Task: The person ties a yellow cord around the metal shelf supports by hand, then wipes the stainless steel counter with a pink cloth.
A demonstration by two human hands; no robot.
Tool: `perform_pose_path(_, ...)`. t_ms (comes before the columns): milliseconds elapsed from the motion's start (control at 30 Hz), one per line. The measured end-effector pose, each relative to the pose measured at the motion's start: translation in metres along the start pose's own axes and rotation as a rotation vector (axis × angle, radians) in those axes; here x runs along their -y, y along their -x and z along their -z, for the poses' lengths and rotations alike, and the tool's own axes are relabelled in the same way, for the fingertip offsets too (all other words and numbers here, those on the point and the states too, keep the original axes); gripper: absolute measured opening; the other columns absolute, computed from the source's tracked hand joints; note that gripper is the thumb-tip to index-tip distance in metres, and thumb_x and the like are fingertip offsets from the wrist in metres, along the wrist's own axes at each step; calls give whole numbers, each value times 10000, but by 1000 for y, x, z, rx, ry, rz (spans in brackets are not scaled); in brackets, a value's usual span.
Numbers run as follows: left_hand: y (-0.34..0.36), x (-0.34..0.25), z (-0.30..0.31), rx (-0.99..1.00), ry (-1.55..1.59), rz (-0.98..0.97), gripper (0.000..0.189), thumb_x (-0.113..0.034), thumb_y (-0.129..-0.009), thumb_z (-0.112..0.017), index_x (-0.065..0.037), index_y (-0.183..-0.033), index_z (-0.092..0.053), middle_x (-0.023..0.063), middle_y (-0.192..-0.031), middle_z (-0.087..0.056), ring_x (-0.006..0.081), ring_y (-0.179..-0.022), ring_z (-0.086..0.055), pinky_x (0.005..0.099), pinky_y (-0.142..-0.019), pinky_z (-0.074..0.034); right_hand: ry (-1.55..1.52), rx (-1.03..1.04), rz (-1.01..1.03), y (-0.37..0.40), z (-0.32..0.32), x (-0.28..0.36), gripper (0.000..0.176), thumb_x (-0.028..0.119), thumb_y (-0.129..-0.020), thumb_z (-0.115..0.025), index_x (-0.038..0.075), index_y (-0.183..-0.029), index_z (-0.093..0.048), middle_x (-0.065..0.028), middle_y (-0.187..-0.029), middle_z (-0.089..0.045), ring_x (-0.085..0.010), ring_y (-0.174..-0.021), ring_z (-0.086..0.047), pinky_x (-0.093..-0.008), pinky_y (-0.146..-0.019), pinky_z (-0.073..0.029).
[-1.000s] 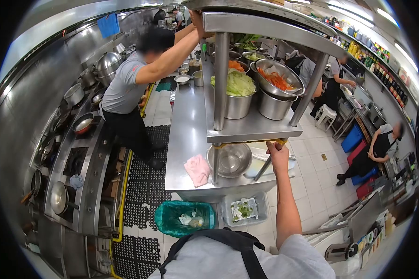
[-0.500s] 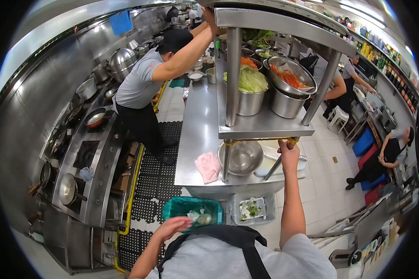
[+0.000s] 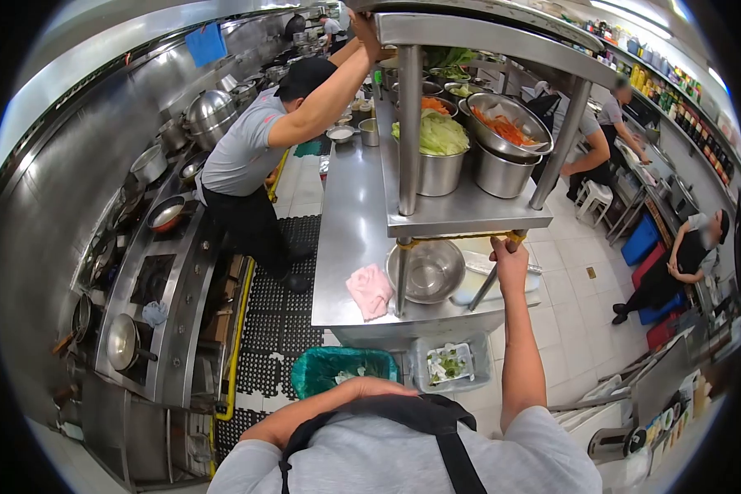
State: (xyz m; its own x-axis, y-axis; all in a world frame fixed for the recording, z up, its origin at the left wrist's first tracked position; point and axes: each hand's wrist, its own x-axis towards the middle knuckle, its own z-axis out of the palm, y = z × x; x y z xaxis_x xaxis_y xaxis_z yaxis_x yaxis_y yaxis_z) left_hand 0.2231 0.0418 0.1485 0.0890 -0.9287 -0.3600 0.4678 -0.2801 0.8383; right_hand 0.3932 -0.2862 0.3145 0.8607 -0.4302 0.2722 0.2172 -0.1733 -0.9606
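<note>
My right hand [image 3: 510,257] is closed around the front right leg of the steel shelf [image 3: 469,224], just below its lower board, where a yellow tie [image 3: 453,238] runs along the edge. My left hand [image 3: 383,387] lies flat against the top of my black apron [image 3: 424,412], fingers stretched out. Under the shelf, a steel mixing bowl [image 3: 424,272] stands on the counter. A pink cloth [image 3: 369,291] lies left of it, and a white board [image 3: 506,284] to its right. Above, the shelf bears a pot of shredded lettuce [image 3: 442,165] and a bowl of carrot strips [image 3: 510,132].
A green-lined bin [image 3: 305,366] and a clear tub [image 3: 486,362] with greens stand below the counter. At the left, a co-worker [image 3: 243,156] reaches up to the shelf beside a stove [image 3: 152,284] with pans. More people stand at the right, one against a worktop [image 3: 704,284].
My left hand has moved right, from above the green-lined bin onto my apron. My right hand stays at the shelf leg. The view has shifted slightly.
</note>
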Motion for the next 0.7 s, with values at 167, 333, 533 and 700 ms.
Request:
perform_pose_path(167,47,2,-12,-207,270,131,677,-529,-1074,-484,-2,-1498,-517,72,-1534,-522,156,-1406,-451,274,-1194,-308,-11,-14,20,1,-2,1,291,168,-927,-746,47,-744,-555,-24,-632,-576,-112,-573,-557,-289,-576,-431)
perform_pose_path(333,118,-20,-69,-432,403,-83,650,-502,-1105,-424,-11,-1528,-478,61,-1523,-529,131,-1349,-498,258,-1151,-357,-7,-40,10,3,-5,7,280,144,-930,-736,60,-751,-538,-15,-643,-561,-107,-581,-549,-282,-589,-420)
perform_pose_path(533,175,43,-102,-764,381,-64,652,-505,-1105,-419,-11,-1527,-479,59,-1520,-531,132,-1343,-504,259,-1149,-361,-28,-65,5,2,-5,1,261,138,-920,-733,54,-755,-549,-4,-658,-548,-107,-584,-548,-288,-583,-416)
perform_pose_path(700,183,73,-101,-908,372,27,653,-507,-1106,-414,-11,-1526,-479,58,-1519,-532,132,-1338,-509,259,-1147,-364,2,-75,14,1,-6,0,266,140,-918,-731,47,-751,-546,1,-652,-538,-107,-576,-547,-290,-569,-417)
